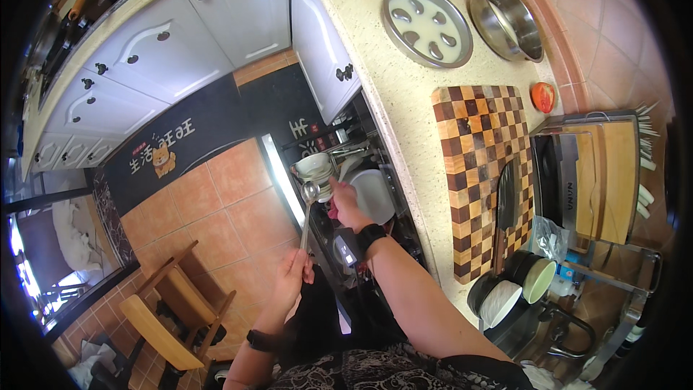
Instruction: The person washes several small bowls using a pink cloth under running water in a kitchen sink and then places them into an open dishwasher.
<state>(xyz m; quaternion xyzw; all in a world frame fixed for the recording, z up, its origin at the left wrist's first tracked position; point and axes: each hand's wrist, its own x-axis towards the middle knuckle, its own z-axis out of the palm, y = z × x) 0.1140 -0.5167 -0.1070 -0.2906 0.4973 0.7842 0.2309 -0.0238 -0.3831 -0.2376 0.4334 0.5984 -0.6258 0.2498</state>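
Note:
A long-handled metal spoon [308,216] is held by the end of its handle in my left hand [294,273], its bowl pointing up and away from me. My right hand [346,207] reaches into an open pull-out drawer beneath the counter, beside a stack of bowls [315,168]; something dark red shows at its fingers, and I cannot tell whether it grips anything. Close to the right hand lies a white tray-like dish [372,195] in the drawer. The drawer's bright front edge [281,179] runs between the floor and the bowls.
On the counter [400,114] are a checkered wooden cutting board [482,173] with a large knife [507,195], a metal pan of pale liquid [427,26], a steel bowl [506,19] and a cut tomato [543,97]. Bowls [501,303] stand by the sink. A wooden chair [162,330] stands on the left.

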